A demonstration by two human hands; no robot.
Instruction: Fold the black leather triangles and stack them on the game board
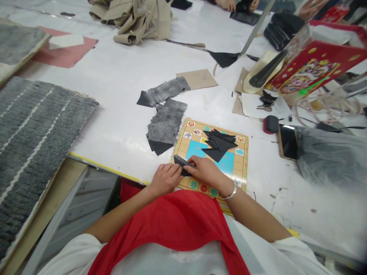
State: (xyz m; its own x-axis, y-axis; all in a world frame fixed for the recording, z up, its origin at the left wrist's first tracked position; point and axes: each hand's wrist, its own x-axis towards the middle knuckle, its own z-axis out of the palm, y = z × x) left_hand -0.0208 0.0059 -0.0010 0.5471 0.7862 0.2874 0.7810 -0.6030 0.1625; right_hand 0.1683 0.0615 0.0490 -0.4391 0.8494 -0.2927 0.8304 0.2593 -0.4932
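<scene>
Between my two hands is a small dark piece (181, 161), grey on one face and black on another, over the near left part of a printed game board (243, 168). My left hand (166, 176) grips its left lower edge with the fingers bent. My right hand (205, 171) pinches it from the right, thumb and fingers closed. A loose pile of black triangular pieces (219, 143) lies on the board just beyond my right hand. Two overlapped rows of grey pieces with black tips, a nearer row (166, 122) and a farther row (166, 91), lie beyond my left hand.
On the left are stacked grey ribbed sheets (37, 141). Beige folded material (137, 19) lies at the back. To the right stand a red box (318, 61), a phone (287, 142), a small black-and-red case (271, 124) and a plastic bag (332, 156). Another person's hands (228, 4) show at the far edge.
</scene>
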